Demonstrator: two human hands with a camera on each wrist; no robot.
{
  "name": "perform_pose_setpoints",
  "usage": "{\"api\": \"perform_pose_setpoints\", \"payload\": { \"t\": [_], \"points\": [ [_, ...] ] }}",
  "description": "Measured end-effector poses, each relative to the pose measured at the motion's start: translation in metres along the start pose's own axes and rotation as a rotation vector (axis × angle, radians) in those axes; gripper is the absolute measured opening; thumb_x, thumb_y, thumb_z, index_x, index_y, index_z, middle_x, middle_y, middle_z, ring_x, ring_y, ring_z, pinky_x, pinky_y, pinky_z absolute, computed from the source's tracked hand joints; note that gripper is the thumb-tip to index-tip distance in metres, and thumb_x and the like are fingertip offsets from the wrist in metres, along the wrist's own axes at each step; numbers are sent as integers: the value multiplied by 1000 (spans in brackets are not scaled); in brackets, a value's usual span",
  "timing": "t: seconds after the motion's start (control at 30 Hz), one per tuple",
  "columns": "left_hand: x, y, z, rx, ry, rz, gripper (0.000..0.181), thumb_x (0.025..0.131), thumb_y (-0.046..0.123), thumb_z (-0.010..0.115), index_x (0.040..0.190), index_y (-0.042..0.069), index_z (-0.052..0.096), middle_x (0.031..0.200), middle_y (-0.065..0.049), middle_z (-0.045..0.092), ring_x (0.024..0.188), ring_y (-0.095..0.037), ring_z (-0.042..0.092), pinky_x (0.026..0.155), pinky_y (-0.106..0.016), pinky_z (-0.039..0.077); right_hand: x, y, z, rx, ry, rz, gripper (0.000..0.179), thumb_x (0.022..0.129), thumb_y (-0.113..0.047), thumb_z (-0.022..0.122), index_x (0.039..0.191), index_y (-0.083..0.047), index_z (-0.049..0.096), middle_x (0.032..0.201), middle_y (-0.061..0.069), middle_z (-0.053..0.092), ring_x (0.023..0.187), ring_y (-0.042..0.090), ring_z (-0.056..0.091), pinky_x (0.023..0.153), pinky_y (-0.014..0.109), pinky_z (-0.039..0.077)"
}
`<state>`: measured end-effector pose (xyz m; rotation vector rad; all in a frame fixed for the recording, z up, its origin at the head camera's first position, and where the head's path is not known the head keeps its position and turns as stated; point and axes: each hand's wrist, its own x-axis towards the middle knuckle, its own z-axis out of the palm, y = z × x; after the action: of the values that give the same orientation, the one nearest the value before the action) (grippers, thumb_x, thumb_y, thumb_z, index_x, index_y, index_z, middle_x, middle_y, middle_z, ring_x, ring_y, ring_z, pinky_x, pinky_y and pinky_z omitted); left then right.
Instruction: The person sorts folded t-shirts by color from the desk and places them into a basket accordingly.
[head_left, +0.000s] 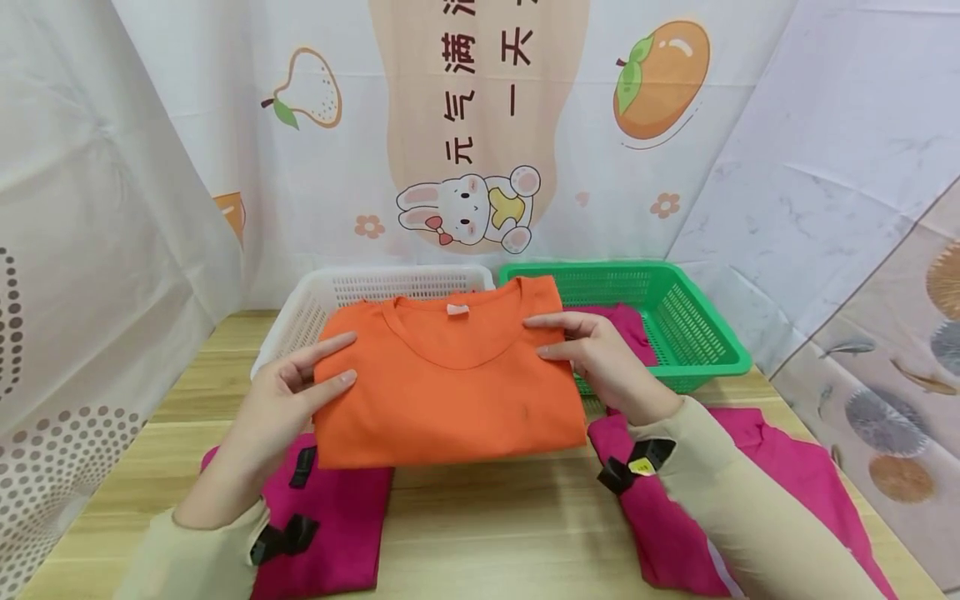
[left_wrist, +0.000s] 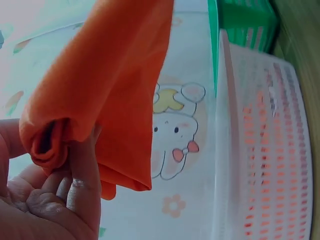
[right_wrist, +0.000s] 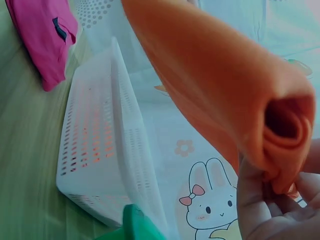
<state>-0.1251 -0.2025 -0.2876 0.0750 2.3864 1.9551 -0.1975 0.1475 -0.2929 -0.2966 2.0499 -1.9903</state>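
A folded orange T-shirt is held up above the table, its round neckline and white label at the top. My left hand pinches its left side edge between thumb and fingers. On the opposite edge my right hand grips the cloth the same way. Both wrist views show rolled layers of the orange T-shirt at the pinched sides. Behind it stands a white basket, partly covered by the shirt; orange cloth shows through its holes in the wrist views.
At the back right a green basket contains magenta cloth. One folded magenta shirt lies on the table under my left forearm, another magenta shirt under my right. A printed curtain hangs behind the baskets.
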Motion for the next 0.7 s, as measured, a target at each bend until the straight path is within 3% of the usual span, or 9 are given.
{"api": "perform_pose_setpoints", "payload": {
  "t": [0.13, 0.23, 0.37, 0.47, 0.7],
  "points": [
    [9, 4, -5, 79, 26, 66, 58, 95, 23, 68, 148, 14, 47, 107, 14, 67, 93, -4, 64, 76, -20, 57, 15, -9, 3, 6, 13, 43, 42, 91, -1, 61, 133, -8, 62, 135, 8, 57, 106, 16, 65, 82, 35, 60],
    [20, 5, -8, 127, 44, 101, 57, 96, 23, 65, 149, 15, 46, 116, 8, 64, 96, -1, 63, 78, -18, 55, 27, -15, 4, 27, 19, 65, 43, 92, -1, 62, 134, -8, 62, 138, 8, 55, 103, 16, 67, 82, 35, 60],
    [36, 4, -10, 157, 73, 103, 54, 98, 21, 62, 149, 16, 46, 137, -7, 55, 99, 1, 60, 80, -14, 54, 44, -19, 5, 63, 15, 70, 43, 92, -1, 63, 135, -6, 60, 141, 6, 52, 104, 16, 67, 83, 34, 60],
    [48, 3, -13, 180, 106, 100, 52, 99, 18, 60, 149, 15, 46, 148, -11, 48, 104, -1, 57, 81, -11, 52, 57, -21, 7, 76, 22, 60, 43, 92, -2, 63, 135, -5, 60, 142, 5, 51, 105, 17, 66, 83, 32, 60],
    [73, 6, -19, 180, 214, 117, 49, 98, 6, 57, 146, 12, 50, 148, -13, 49, 124, -14, 49, 85, -9, 46, 80, -17, 16, 68, 119, 9, 38, 89, -3, 70, 126, 1, 65, 125, 4, 60, 98, 13, 66, 81, 25, 59]
  ]
}}
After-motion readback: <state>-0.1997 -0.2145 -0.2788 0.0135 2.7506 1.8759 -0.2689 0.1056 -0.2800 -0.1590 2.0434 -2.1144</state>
